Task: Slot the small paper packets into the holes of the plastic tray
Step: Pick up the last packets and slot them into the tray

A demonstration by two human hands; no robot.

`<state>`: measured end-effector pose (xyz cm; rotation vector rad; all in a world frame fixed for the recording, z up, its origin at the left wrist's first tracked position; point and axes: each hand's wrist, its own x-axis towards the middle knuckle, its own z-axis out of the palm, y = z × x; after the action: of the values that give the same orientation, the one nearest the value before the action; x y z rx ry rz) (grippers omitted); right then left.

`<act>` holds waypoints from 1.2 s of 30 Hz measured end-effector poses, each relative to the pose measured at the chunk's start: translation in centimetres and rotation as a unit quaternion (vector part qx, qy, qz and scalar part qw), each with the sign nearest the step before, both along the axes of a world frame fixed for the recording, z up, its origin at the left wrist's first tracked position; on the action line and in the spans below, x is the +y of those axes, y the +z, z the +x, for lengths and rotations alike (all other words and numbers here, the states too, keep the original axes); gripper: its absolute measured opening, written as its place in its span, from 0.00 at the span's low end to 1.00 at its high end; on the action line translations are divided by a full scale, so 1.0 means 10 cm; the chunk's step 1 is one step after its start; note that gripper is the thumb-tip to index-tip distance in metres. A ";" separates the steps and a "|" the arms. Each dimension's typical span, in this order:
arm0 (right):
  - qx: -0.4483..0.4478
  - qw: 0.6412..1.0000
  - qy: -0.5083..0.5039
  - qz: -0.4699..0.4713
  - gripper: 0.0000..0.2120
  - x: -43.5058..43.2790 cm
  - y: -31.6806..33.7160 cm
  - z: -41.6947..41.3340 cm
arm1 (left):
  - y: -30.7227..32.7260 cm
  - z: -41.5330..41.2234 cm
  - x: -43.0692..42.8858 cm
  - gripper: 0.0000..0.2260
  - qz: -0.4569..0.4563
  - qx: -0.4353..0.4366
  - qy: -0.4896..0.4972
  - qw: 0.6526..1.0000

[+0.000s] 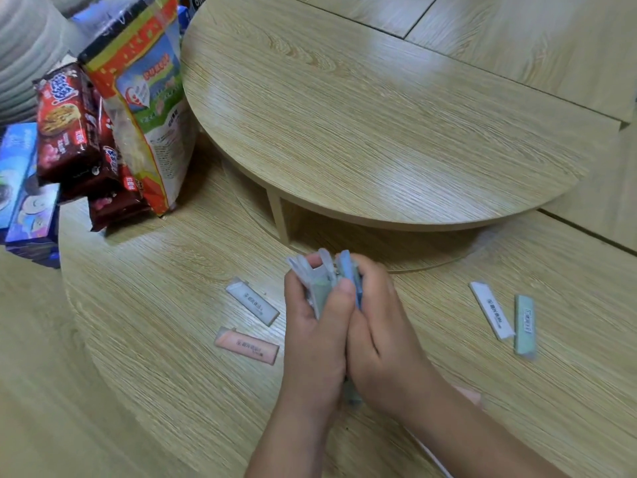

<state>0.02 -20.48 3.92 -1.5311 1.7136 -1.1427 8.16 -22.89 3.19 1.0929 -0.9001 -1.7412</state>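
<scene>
Standing left of four loose packets: snack bags.

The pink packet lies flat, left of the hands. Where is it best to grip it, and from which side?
Likely best from above: pinch the pink packet across its two long edges, near the middle. It lies flat and thin on the table, no end raised, and its narrow width suits a pinch. The left hand is nearer, but holds the bundle.

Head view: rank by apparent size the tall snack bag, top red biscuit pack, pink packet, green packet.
1. tall snack bag
2. red biscuit pack
3. pink packet and green packet: look about alike, not ranked.
</scene>
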 end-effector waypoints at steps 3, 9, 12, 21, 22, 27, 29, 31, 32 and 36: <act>-0.025 1.000 0.002 -0.017 0.22 0.04 0.01 0.00 | 0.03 -0.04 0.00 0.17 -0.003 0.017 -0.007 1.000; -0.164 0.986 -0.012 0.029 0.30 0.11 -0.11 0.00 | 0.06 -0.09 -0.05 0.19 -0.045 -0.009 -0.043 0.998; -0.179 0.983 -0.015 0.047 0.32 0.10 -0.17 -0.01 | 0.06 -0.11 -0.05 0.21 -0.030 -0.021 -0.044 0.998; -0.275 0.957 -0.033 0.086 0.31 0.07 -0.12 0.01 | 0.06 -0.21 0.07 0.16 0.022 -0.058 0.067 0.996; -0.323 0.942 -0.033 0.079 0.29 0.08 -0.10 0.02 | 0.06 -0.21 0.07 0.15 0.020 -0.066 0.065 0.996; -0.395 0.917 -0.036 0.042 0.21 0.11 0.00 0.04 | 0.08 -0.22 0.03 0.13 0.000 -0.088 0.057 0.994; -0.389 0.920 -0.038 0.029 0.21 0.11 0.01 0.04 | 0.09 -0.22 0.01 0.14 -0.008 -0.086 0.060 0.994; -0.374 0.926 -0.049 0.027 0.24 0.12 0.01 0.03 | 0.11 -0.22 -0.01 0.15 -0.013 -0.078 0.064 0.995; -0.358 0.932 -0.054 0.025 0.25 0.12 0.01 0.02 | 0.12 -0.22 -0.02 0.16 -0.015 -0.078 0.064 0.995; -0.284 0.958 -0.041 0.031 0.24 0.12 -0.01 0.02 | 0.10 -0.20 -0.03 0.16 -0.005 -0.074 0.057 0.996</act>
<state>0.27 -19.27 3.83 -0.9673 1.4049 -1.3900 6.18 -23.18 4.20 1.2558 -0.9173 -1.5765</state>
